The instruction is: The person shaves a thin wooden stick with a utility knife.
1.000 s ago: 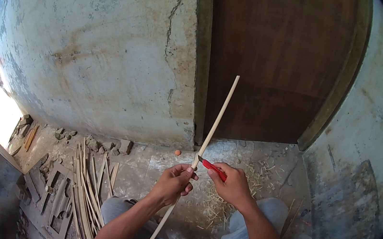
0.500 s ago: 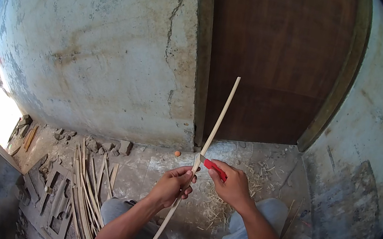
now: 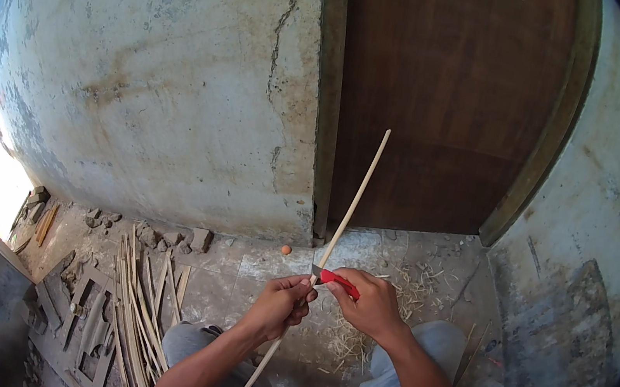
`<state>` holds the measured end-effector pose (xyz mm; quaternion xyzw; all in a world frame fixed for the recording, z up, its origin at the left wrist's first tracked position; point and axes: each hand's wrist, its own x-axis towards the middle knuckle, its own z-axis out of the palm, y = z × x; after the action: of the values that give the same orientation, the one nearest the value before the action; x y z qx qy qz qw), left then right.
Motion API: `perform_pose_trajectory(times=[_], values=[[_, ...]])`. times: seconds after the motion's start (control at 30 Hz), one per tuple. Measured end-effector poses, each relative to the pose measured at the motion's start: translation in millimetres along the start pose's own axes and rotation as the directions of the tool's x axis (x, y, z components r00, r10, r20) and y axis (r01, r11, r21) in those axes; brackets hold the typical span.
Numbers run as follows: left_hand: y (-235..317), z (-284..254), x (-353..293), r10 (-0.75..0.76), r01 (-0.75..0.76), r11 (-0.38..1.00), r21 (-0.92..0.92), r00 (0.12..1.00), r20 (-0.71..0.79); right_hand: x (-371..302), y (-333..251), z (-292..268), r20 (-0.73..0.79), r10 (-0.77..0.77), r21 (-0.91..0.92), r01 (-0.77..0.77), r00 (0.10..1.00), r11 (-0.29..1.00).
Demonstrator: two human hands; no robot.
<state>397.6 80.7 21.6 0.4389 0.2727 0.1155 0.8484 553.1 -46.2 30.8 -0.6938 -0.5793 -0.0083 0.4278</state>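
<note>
A long, pale bamboo strip [image 3: 353,207] slants from between my knees up toward the door. My left hand [image 3: 282,299] is closed around its middle. In my right hand [image 3: 368,301] I grip a red utility knife [image 3: 339,283], just to the right of the strip. The knife's short grey blade lies against the strip, a little above my left fingers. My left fingers hide part of the strip where it passes through them.
Many more strips [image 3: 139,312] lie in a pile by my left leg. Wood shavings [image 3: 358,333] litter the floor between my knees and to the right. A small orange ball [image 3: 286,250], rubble [image 3: 171,239] and a grey cut-out board [image 3: 92,329] lie nearby. Ahead stands a brown door [image 3: 446,110].
The knife in my right hand has moved down and left along the strip, closer to my left fingers. The strip's top end has shifted slightly down and to the right.
</note>
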Motion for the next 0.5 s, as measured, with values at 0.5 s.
perform_pose_trajectory(times=[0.5], values=[[5.0,-1.5,-7.4,-0.04,0.043,0.998,0.048,0.998,-0.046,18.5,8.3,-3.0,0.14,-0.057,-0.052,0.065,0.988,0.997]])
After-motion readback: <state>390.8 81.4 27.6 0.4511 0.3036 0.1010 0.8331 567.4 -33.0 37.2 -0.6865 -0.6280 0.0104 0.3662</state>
